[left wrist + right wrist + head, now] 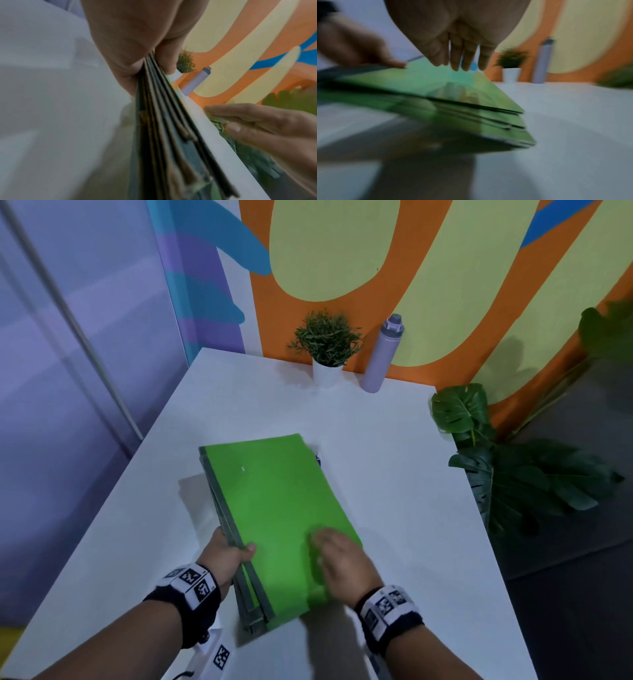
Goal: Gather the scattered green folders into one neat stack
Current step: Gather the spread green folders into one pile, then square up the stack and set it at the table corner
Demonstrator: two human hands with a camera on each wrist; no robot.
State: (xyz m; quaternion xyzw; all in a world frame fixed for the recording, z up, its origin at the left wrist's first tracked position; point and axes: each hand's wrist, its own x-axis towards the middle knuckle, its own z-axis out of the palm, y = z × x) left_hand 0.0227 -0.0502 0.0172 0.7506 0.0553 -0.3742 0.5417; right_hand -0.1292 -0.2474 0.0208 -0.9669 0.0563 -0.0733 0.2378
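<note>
A pile of several green folders (274,508) is tilted above the white table (394,474), its left edge raised. My left hand (229,553) grips that left edge, thumb on top and fingers underneath; the left wrist view shows the grey spines (163,121) pinched between thumb and fingers. My right hand (337,556) hovers over the near right part of the top folder with its fingers (462,59) straight and slightly spread, holding nothing. The lower folders (488,125) are fanned out unevenly at the near corner.
A small potted plant (327,347) and a lilac bottle (383,354) stand at the table's far edge by the painted wall. Large leafy plants (513,474) fill the floor to the right. A white tagged card (219,655) lies at the near edge.
</note>
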